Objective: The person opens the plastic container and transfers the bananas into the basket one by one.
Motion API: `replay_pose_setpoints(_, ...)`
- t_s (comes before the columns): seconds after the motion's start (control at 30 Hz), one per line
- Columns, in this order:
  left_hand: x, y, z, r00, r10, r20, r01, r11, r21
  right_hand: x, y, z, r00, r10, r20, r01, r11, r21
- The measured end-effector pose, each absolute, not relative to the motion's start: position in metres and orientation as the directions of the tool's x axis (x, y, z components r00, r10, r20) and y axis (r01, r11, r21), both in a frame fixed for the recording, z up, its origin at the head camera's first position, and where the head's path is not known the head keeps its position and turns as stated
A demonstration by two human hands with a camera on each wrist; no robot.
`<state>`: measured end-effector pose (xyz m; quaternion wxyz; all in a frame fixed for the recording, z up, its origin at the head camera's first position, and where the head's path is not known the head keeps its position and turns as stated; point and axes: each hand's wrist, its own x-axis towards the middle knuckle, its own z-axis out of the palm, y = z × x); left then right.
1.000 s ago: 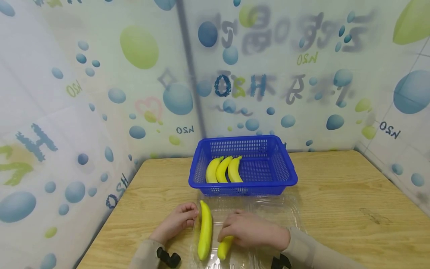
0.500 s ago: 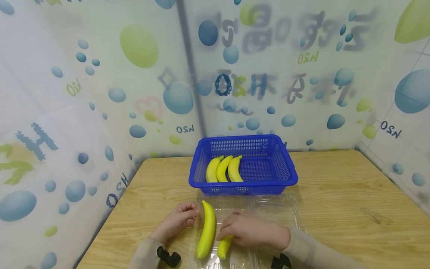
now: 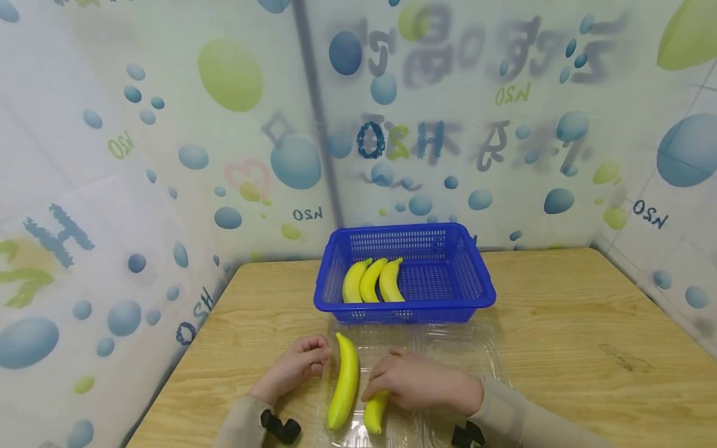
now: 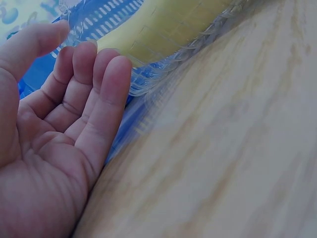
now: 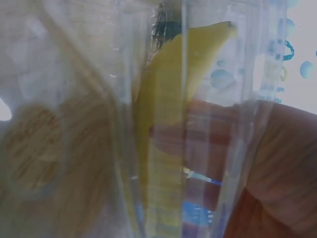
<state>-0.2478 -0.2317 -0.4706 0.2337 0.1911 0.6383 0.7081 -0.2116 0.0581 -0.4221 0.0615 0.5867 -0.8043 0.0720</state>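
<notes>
A clear plastic clamshell container [image 3: 386, 339] lies on the table in front of me, holding two yellow bananas. My right hand [image 3: 417, 381] grips the right banana [image 3: 376, 414] from above; the hand covers most of it in the head view. Through the clear wall in the right wrist view, fingers lie against that banana [image 5: 163, 79]. The left banana [image 3: 344, 386] lies lengthwise by the container's left side, untouched by the right hand. My left hand [image 3: 299, 364] rests beside the container's left edge, fingers loosely bent. In the left wrist view its fingertips [image 4: 116, 74] are right at the clear wall.
Just behind the container stands a blue plastic basket [image 3: 448, 274] with three bananas [image 3: 371, 281] in its left part. The wooden table [image 3: 566, 323] extends to both sides. A patterned curtain wall [image 3: 482, 236] rises behind it.
The left banana has turned a little, its top end shifting right. The lower end of the right banana has shifted slightly right in the right hand. The left hand stays in place.
</notes>
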Motion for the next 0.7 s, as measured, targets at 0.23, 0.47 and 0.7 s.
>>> replay_pose_setpoints(0.23, -0.2479, -0.2316, -0.4724, -0.818, 0.575, -0.018, -0.085, -0.089, 0.992, -0.2109, 0.0581, -0.4222, -0.308, -0.934, 0.18, -0.951, 0.307, -0.033)
replay_pose_setpoints(0.47, -0.2479, -0.2314, -0.4725, -0.815, 0.579, -0.016, -0.088, -0.096, 0.991, -0.212, 0.0586, -0.4247, -0.313, -0.932, 0.183, -0.949, 0.313, -0.027)
replay_pose_setpoints(0.7, -0.2476, -0.2318, -0.4717, -0.815, 0.579, -0.02, -0.09, -0.092, 0.992, -0.2112, 0.0583, -0.4223, -0.285, -0.938, 0.198, -0.957, 0.289, -0.007)
